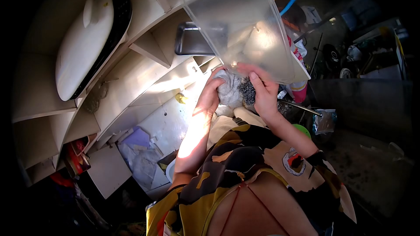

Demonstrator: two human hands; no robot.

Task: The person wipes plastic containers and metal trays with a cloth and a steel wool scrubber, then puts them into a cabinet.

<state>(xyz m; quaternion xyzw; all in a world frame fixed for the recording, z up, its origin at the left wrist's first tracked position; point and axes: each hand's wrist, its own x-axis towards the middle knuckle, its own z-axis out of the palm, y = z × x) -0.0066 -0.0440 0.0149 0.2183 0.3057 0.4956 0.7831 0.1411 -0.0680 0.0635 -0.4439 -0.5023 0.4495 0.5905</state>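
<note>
Just by the lower edge of a clear rectangular plastic container (249, 17), the left hand (209, 92) curls around a bunched pale-grey cloth (229, 91); the right hand (264, 91), blurred at the fingers, bends beside a dark-grey wiry scouring pad (248, 92) next to the cloth, its grip unclear

Single head-worn view, looking forward and steeply down.
From close above the wearer's patterned shirt (258, 148) at six o'clock, it faces the left hand (209, 95) and right hand (265, 96), near at the dial's centre, with shelving (127, 76) toward ten o'clock.
</note>
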